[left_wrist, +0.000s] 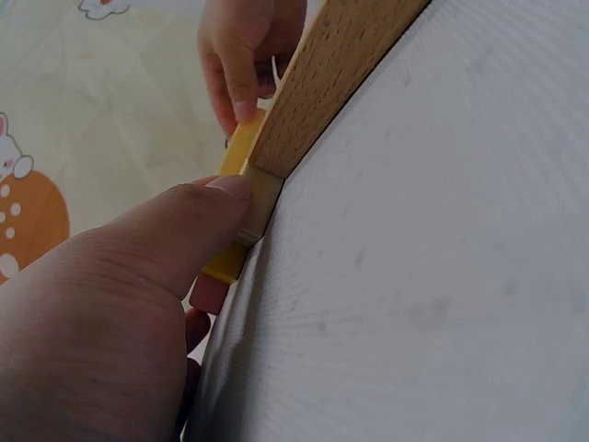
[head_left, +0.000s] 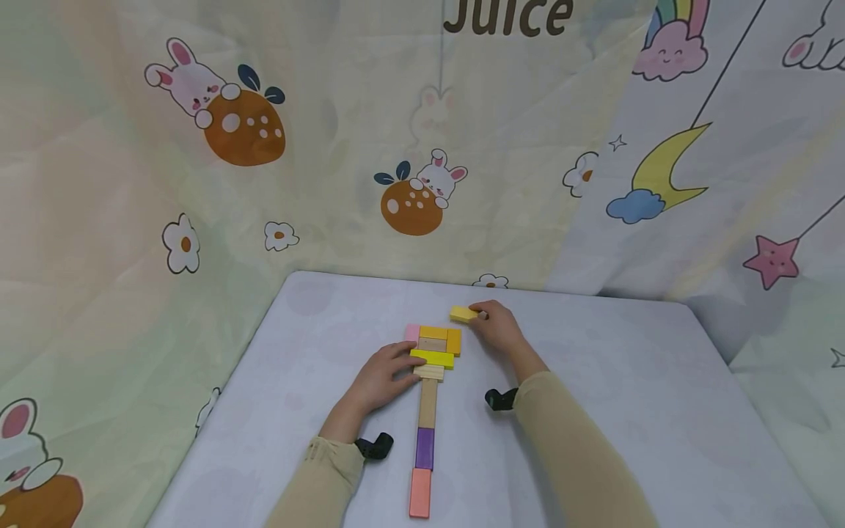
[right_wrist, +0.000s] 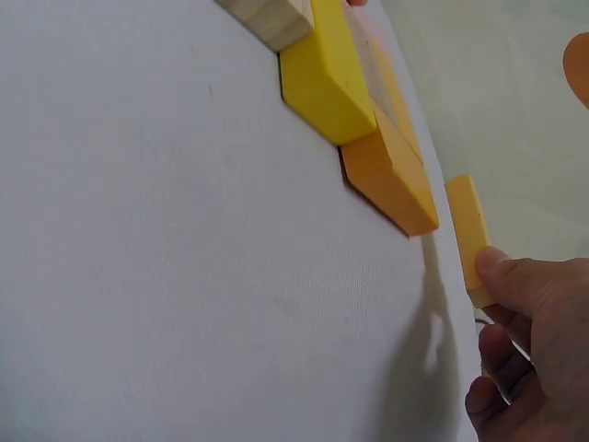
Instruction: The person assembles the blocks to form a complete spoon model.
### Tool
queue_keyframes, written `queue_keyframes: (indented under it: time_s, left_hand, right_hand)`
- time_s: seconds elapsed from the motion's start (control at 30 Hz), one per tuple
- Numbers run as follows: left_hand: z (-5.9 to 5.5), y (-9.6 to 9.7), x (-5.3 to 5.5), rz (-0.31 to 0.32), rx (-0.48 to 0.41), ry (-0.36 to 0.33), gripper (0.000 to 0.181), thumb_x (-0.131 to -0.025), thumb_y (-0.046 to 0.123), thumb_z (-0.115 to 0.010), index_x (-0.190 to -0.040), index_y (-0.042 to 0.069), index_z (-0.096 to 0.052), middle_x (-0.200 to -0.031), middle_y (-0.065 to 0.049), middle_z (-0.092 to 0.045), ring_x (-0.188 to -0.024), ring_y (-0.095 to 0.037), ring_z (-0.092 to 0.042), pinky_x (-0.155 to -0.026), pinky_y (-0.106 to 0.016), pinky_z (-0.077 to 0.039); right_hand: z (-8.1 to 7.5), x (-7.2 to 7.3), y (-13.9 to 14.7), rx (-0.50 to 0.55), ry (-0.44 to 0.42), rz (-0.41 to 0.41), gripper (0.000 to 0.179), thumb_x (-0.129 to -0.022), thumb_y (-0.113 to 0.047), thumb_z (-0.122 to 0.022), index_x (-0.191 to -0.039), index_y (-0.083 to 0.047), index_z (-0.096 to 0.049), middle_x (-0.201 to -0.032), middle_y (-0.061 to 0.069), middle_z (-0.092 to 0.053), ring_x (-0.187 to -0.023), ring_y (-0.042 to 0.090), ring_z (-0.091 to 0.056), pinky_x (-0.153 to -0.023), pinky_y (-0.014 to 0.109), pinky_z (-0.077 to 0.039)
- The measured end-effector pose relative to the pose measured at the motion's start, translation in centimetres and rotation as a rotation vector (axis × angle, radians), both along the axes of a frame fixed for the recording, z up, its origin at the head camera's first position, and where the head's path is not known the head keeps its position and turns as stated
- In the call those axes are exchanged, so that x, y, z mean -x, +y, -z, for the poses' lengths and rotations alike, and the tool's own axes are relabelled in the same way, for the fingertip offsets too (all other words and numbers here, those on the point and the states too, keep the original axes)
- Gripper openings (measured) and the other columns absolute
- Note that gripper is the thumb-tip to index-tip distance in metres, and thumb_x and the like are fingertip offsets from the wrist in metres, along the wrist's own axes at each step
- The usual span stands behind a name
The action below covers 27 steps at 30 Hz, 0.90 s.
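Note:
At the far end of a row of wooden blocks, my left hand (head_left: 383, 375) rests at the row's left side. Its fingers touch the bright yellow block (head_left: 439, 359), and in the left wrist view the thumb lies against the pale wood block (left_wrist: 263, 204). Above the tabletop, my right hand (head_left: 499, 330) pinches a light yellow block (right_wrist: 467, 230) between thumb and fingers, just beyond the row's far right corner. An orange block (head_left: 454, 342), another orange block (head_left: 433, 332) and a pink block (head_left: 411, 334) frame a natural wood block (head_left: 432, 344).
From the pale wood, the row runs toward me through a long tan block (head_left: 428, 403), a purple block (head_left: 425, 447) and a salmon block (head_left: 419, 493). They lie on a white table (head_left: 594, 411). A printed cloth (head_left: 330, 147) hangs behind it.

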<state>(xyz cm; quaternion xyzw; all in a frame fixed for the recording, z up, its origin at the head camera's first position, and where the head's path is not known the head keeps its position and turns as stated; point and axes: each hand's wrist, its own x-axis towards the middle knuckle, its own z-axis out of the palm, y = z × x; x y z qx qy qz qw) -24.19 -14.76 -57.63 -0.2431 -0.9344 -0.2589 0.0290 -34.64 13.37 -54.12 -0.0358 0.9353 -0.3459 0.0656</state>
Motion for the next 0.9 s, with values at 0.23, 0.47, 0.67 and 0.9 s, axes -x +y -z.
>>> queue_keyframes:
  time_s: [0.23, 0.47, 0.67, 0.9]
  left_hand:
    - [0.0, 0.0, -0.1, -0.007, 0.012, -0.004, 0.035, -0.095, 0.043, -0.064, -0.129, 0.033, -0.065, -0.153, 0.005, -0.045, -0.141, -0.025, -0.042, -0.117, -0.047, -0.036]
    - [-0.1, 0.1, -0.1, -0.017, 0.013, -0.005, 0.034, -0.095, 0.042, -0.063, -0.128, 0.033, -0.065, -0.153, 0.006, -0.045, -0.142, -0.025, -0.041, -0.117, -0.048, -0.037]
    - [-0.1, 0.1, -0.1, -0.020, 0.026, -0.002, 0.034, -0.095, 0.042, -0.063, -0.129, 0.034, -0.065, -0.153, 0.006, -0.044, -0.141, -0.025, -0.042, -0.116, -0.049, -0.038]
    - [-0.2, 0.1, -0.1, -0.031, 0.025, -0.046, 0.036, -0.096, 0.044, -0.062, -0.130, 0.035, -0.064, -0.154, 0.009, -0.042, -0.143, -0.022, -0.039, -0.118, -0.047, -0.035]
  right_hand:
    - [-0.2, -0.2, -2.7, 0.053, -0.026, -0.003, 0.035, -0.096, -0.026, -0.063, -0.130, -0.020, -0.063, -0.135, 0.003, -0.056, -0.114, 0.026, -0.054, -0.105, 0.044, -0.049]
    - [-0.1, -0.4, -4.3, 0.062, -0.045, -0.037, 0.032, -0.097, -0.028, -0.062, -0.128, -0.021, -0.065, -0.137, 0.004, -0.057, -0.123, 0.027, -0.053, -0.112, 0.048, -0.043]
    - [-0.1, -0.4, -5.0, 0.051, -0.038, -0.032, 0.031, -0.097, -0.027, -0.063, -0.127, -0.019, -0.066, -0.138, 0.006, -0.057, -0.127, 0.028, -0.052, -0.114, 0.050, -0.040]
    - [-0.1, -0.4, -5.5, 0.059, -0.073, -0.023, 0.030, -0.097, -0.024, -0.063, -0.127, -0.019, -0.066, -0.140, 0.007, -0.056, -0.131, 0.029, -0.049, -0.116, 0.051, -0.038]
